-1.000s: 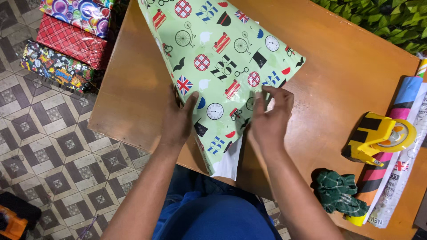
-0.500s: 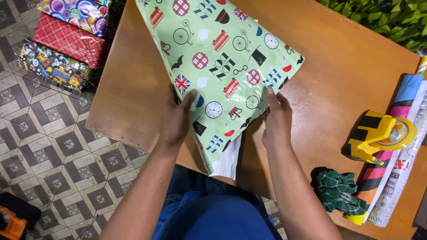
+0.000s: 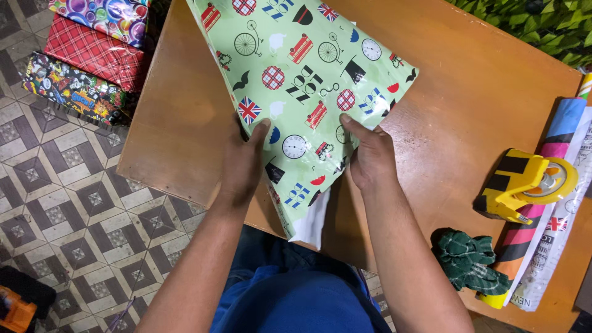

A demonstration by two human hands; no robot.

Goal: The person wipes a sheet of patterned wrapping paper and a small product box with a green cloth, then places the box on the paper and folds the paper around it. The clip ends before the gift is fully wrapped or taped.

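Note:
A parcel in light green wrapping paper (image 3: pixel 308 80) printed with bicycles, clocks, flags and buses lies on the brown wooden table (image 3: pixel 468 92). Its near end tapers to a folded flap with a white underside (image 3: pixel 310 222) hanging over the table's front edge. My left hand (image 3: pixel 242 163) grips the parcel's left side, thumb on top of the paper. My right hand (image 3: pixel 368 157) presses on the right side of the fold, fingers on the paper's edge.
A yellow and black tape dispenser (image 3: pixel 527 185) rests on rolls of wrapping paper (image 3: pixel 555 197) at the right edge. A dark green checked cloth (image 3: pixel 468 262) lies near the front right. Three wrapped gifts (image 3: pixel 92 55) are stacked on the patterned tile floor at left. Green foliage (image 3: pixel 542 24) is behind the table.
My right hand has slid left and down along the fold, flattening the paper on the right side. The left hand has kept its grip. The view has shifted slightly upward.

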